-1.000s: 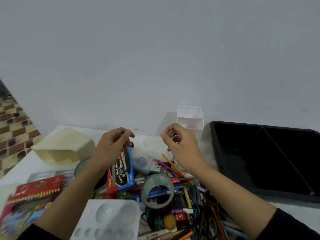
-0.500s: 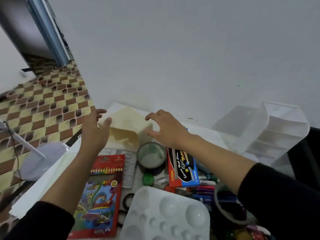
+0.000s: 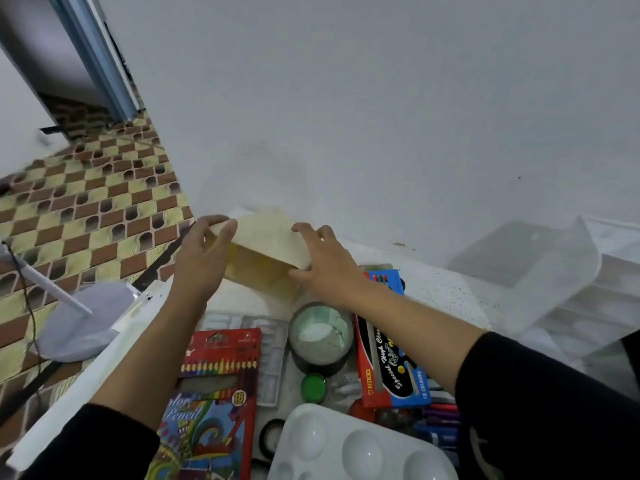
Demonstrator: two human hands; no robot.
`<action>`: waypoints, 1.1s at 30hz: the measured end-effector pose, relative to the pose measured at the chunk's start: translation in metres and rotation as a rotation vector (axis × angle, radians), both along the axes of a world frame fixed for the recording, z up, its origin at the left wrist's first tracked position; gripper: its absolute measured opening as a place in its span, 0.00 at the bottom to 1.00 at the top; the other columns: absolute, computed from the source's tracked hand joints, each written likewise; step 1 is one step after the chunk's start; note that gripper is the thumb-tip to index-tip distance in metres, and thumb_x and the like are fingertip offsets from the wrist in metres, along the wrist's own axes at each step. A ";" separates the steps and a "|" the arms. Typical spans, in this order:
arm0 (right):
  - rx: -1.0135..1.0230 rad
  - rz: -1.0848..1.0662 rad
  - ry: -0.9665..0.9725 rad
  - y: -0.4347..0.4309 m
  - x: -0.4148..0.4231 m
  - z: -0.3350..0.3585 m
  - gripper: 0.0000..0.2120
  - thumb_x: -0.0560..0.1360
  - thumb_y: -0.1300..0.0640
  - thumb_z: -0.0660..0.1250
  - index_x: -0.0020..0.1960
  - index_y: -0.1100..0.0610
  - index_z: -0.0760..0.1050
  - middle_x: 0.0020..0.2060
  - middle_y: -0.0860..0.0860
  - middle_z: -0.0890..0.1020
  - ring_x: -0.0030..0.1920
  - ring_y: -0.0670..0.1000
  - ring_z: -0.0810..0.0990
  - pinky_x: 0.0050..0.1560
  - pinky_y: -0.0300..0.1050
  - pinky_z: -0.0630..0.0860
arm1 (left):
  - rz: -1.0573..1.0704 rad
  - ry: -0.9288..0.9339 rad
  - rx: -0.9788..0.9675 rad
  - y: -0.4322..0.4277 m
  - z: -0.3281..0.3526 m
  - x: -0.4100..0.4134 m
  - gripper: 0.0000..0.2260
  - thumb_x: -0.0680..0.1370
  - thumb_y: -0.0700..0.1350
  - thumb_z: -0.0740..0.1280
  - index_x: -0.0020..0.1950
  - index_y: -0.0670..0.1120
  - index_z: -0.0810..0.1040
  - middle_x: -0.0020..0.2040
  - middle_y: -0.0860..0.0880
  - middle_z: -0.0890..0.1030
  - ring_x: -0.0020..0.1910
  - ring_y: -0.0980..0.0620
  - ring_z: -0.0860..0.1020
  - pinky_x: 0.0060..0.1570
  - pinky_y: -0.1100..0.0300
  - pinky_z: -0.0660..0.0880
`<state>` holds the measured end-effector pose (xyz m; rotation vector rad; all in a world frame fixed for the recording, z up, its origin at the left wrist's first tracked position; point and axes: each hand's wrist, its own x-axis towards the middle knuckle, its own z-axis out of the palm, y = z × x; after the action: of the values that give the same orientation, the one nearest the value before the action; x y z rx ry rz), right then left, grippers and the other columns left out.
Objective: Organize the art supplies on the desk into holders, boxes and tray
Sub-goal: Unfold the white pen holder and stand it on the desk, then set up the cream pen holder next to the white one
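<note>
Cream box (image 3: 263, 244) sits at the far-left corner of the desk (image 3: 443, 289), about 11 o'clock in view, close to the wall (image 3: 381, 116). Can't tell if it's resting on the desk or lifted. The top panel is pale and the face towards the camera is yellower and shaded; can't tell if that side is open.

Left hand (image 3: 204, 258) grips the box's left end, with the thumb hooked over the top edge and the other fingers hidden behind. Right hand (image 3: 325, 265) clamps the right end, fingers spread on top, thumb at the lower front corner. Both sleeves are black.

From the box:
- 5 o'clock, near: wide tape roll (image 3: 320, 336) lying flat, greenish inside. A green lid (image 3: 313, 388) is just beyond it.
- 4 o'clock: red-and-blue marker box (image 3: 391, 358), lying flat and partly under the right forearm.
- 6 o'clock: grey plastic paint tray (image 3: 273, 358). A red colour pencil box (image 3: 214, 393) overlaps its left side.
- Further out at 5 o'clock, at the bottom edge: white mixing palette (image 3: 349, 445) with round wells. A small dark tape roll (image 3: 272, 436) is at its left.
- Loose pens (image 3: 440, 414) are piled to the right of the palette, under the right sleeve.
- 3 o'clock, well apart: translucent plastic organiser (image 3: 561, 282), tilted.

Brown-and-yellow tiled floor (image 3: 86, 209) is at 9 o'clock, off the desk edge.
</note>
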<state>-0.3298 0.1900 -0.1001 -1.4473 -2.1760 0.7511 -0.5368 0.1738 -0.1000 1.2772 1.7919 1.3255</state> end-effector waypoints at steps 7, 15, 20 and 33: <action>0.046 -0.245 0.408 -0.013 0.034 0.030 0.25 0.77 0.59 0.63 0.70 0.45 0.60 0.59 0.50 0.67 0.43 0.49 0.77 0.49 0.50 0.79 | -0.186 0.105 0.287 0.015 0.075 0.051 0.15 0.80 0.60 0.65 0.64 0.55 0.74 0.56 0.59 0.78 0.55 0.55 0.77 0.51 0.54 0.77; -0.022 -0.513 0.571 -0.026 0.115 0.038 0.14 0.84 0.55 0.55 0.69 0.48 0.61 0.59 0.58 0.71 0.46 0.49 0.76 0.32 0.27 0.70 | -0.272 -0.191 0.251 0.042 0.078 0.150 0.20 0.75 0.54 0.75 0.63 0.51 0.77 0.58 0.53 0.81 0.59 0.53 0.80 0.60 0.51 0.78; -0.088 -0.539 0.478 -0.041 0.155 0.028 0.19 0.84 0.58 0.55 0.74 0.51 0.57 0.58 0.55 0.76 0.51 0.51 0.79 0.41 0.37 0.74 | -0.592 -0.393 0.035 0.031 0.057 0.206 0.14 0.84 0.49 0.63 0.69 0.59 0.72 0.62 0.52 0.80 0.60 0.48 0.80 0.52 0.42 0.82; -0.191 -0.654 0.430 -0.054 0.174 0.016 0.26 0.81 0.56 0.63 0.75 0.54 0.55 0.61 0.52 0.75 0.59 0.53 0.77 0.61 0.55 0.78 | -0.792 -0.324 -0.048 0.021 0.029 0.239 0.15 0.86 0.49 0.58 0.71 0.56 0.73 0.59 0.49 0.83 0.58 0.48 0.82 0.50 0.51 0.83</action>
<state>-0.1563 0.1363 -0.0846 -1.7522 -1.2306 0.9220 -0.2976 0.1952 -0.0709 1.4278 0.9246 0.9442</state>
